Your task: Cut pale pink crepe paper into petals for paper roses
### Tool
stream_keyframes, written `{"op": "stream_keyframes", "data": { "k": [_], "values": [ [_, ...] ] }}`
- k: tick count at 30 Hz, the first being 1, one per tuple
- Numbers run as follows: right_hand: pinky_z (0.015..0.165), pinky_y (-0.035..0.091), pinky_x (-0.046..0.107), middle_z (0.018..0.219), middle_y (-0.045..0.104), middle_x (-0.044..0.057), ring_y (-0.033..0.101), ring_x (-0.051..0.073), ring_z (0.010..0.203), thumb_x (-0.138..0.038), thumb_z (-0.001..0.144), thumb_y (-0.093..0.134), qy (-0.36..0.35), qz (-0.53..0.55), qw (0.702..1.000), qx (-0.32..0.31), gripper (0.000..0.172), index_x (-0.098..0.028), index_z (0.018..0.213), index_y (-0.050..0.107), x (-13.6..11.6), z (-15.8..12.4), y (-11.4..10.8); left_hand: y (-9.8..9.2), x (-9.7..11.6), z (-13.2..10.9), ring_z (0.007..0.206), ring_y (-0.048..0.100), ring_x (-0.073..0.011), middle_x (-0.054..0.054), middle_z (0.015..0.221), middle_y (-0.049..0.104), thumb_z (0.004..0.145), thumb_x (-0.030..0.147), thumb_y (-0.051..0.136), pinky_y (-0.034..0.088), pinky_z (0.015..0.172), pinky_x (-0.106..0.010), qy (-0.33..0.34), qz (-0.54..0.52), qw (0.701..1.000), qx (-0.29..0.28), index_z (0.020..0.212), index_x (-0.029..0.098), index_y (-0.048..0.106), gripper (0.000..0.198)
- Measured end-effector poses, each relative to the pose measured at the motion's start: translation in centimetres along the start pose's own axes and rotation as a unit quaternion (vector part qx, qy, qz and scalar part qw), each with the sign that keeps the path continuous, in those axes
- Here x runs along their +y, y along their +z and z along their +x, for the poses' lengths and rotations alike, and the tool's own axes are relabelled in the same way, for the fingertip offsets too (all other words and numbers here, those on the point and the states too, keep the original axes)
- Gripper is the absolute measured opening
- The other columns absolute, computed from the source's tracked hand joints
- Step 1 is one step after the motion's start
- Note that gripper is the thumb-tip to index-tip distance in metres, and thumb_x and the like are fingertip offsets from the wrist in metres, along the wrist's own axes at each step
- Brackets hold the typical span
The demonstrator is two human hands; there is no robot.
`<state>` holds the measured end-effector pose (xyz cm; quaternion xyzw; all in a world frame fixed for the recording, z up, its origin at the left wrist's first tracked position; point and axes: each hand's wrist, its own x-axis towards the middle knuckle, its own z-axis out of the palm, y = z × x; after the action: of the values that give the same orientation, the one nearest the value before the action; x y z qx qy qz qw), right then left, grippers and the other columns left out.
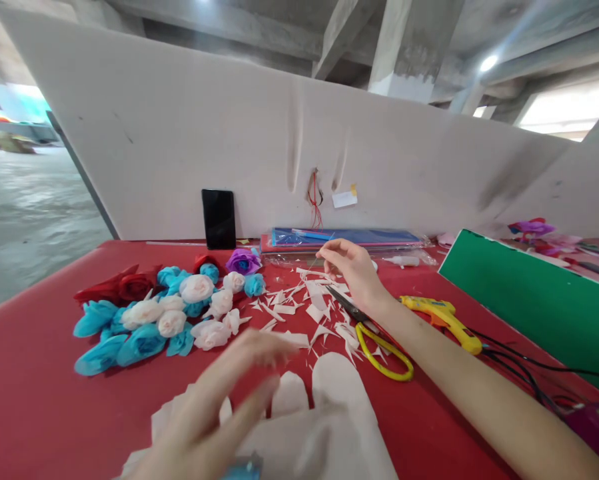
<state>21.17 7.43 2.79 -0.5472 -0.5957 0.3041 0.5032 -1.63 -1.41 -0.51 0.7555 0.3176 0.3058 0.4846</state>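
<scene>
My right hand (352,270) is raised over a heap of white paper scraps (284,308), its thumb and forefinger pinched; a thin strand seems to hang at the fingertips, too small to name. Just below that hand lie scissors (386,357) with yellow handles. My left hand (224,393), blurred by motion, hovers above pale rounded paper pieces (336,380) at the front, thumb and fingers apart with nothing between them. To the left sit blue paper flowers (142,345), white ones (196,289), a purple one (244,261) and red ones (138,285).
A yellow glue gun (444,320) with black cables lies right of the scissors. Beyond it stands a green board (519,300). At the back are a black phone (218,219), leaning on the white panel (189,133), and wrapped blue paper (369,237). All rests on the red table (34,347).
</scene>
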Motion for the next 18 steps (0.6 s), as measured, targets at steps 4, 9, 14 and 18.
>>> {"op": "stream_keyframes", "data": {
  "k": [4,9,14,18],
  "values": [
    [0.045,0.042,0.018,0.069,0.055,-0.005,0.048,0.005,0.049,-0.024,0.091,0.059,-0.001,0.123,0.992,0.023,0.014,-0.013,0.083,0.058,-0.7,-2.1,0.3,-0.4,-0.6,3.4,0.124,0.05,-0.028,-0.002,0.127,0.061,0.086,0.05,0.049,0.046,0.101,-0.036,-0.107,-0.011,0.977,0.184,0.111,0.028,0.061,0.035],
    [0.042,0.037,0.016,0.064,0.053,-0.007,0.043,0.004,0.045,-0.021,0.09,0.06,0.008,0.206,0.978,0.021,0.015,-0.013,0.078,0.056,-0.4,-3.9,1.1,-0.5,-0.9,5.5,0.099,0.066,-0.0276,-0.005,0.088,0.076,0.081,0.053,0.052,0.047,0.096,-0.037,-0.095,-0.035,0.99,0.102,0.081,0.022,0.072,0.037],
    [0.042,0.037,0.016,0.065,0.056,-0.006,0.043,0.004,0.044,-0.019,0.089,0.061,0.03,0.224,0.974,-0.026,0.01,-0.013,0.082,0.058,-0.4,-6.1,2.1,-0.4,-0.4,5.6,0.079,0.066,-0.0224,-0.002,0.066,0.072,0.081,0.046,0.054,0.047,0.089,-0.032,-0.083,-0.015,0.995,0.046,0.053,0.022,0.068,0.04],
    [0.042,0.038,0.017,0.058,0.059,-0.005,0.044,0.004,0.041,-0.018,0.085,0.065,0.063,0.188,0.975,-0.105,0.011,-0.011,0.076,0.063,-0.5,-6.8,2.0,-0.2,-0.1,5.2,0.067,0.06,-0.0199,0.0,0.055,0.065,0.08,0.047,0.053,0.047,0.081,-0.03,-0.081,-0.007,0.996,0.039,0.048,0.023,0.063,0.042]
  ]
}}
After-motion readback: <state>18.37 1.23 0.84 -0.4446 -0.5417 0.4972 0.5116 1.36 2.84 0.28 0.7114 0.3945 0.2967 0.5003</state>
